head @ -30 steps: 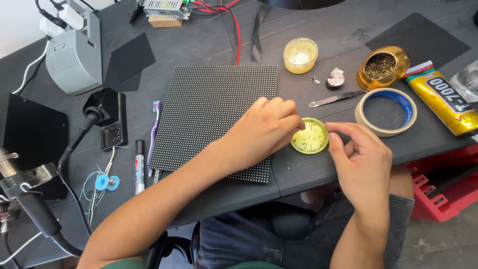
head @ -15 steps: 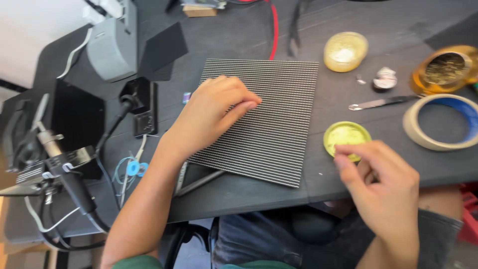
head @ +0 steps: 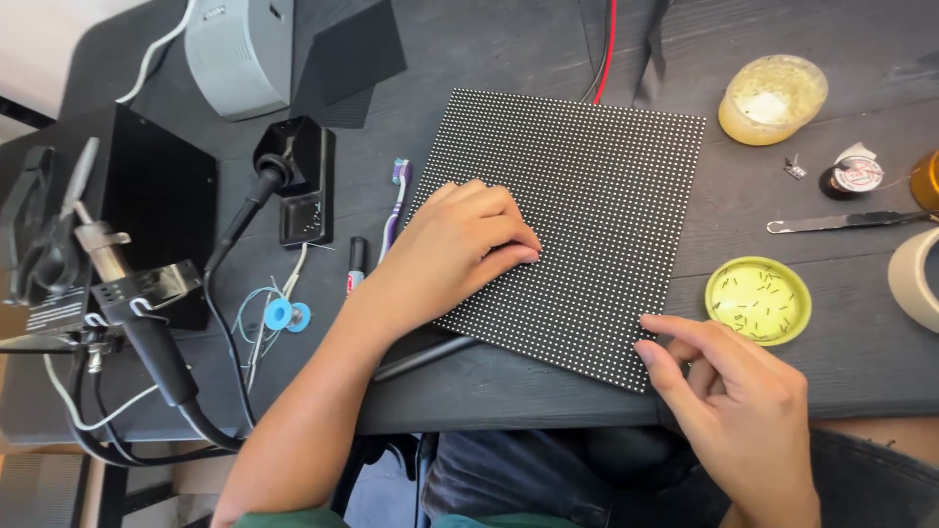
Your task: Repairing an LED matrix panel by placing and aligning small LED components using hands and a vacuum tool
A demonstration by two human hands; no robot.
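1. Hands first. My left hand [head: 460, 244] lies palm down on the left part of the dotted black panel [head: 587, 186], fingers curled loosely, their tips pressing its surface; it holds nothing.
2. My right hand [head: 729, 401] sits at lower right of the frame, thumb and forefinger extended a little apart, the fingertips [head: 653, 325] touching the panel's near right corner. Nothing is pinched between them.
3. The panel is a square board covered in a fine grid of pale dots. It lies flat at centre frame on the dark wooden table [head: 831, 362], turned slightly clockwise.
4. Just right of the panel, near my right hand: a shallow yellow-green dish [head: 758, 298] holding small dark slivers.
5. Above the dish: a slim metal tool [head: 846, 223] lying flat, and a small round pot [head: 853, 176] with a pale label.
6. Upper right of the frame: a clear round tub [head: 773, 98] with pale contents. A tape roll [head: 915, 279] is cut off by the right edge.
7. Left of the panel: a toothbrush [head: 396, 200] lying lengthwise, a marker [head: 355, 264] below it, and a small blue spool [head: 287, 315] with thin wire.
8. Further left: a black stand [head: 303, 181] with a cabled handpiece [head: 245, 210] resting in it.
9. Upper left of the frame: a grey box unit [head: 240, 54]. A red cable [head: 606, 44] runs off the top edge behind the panel.
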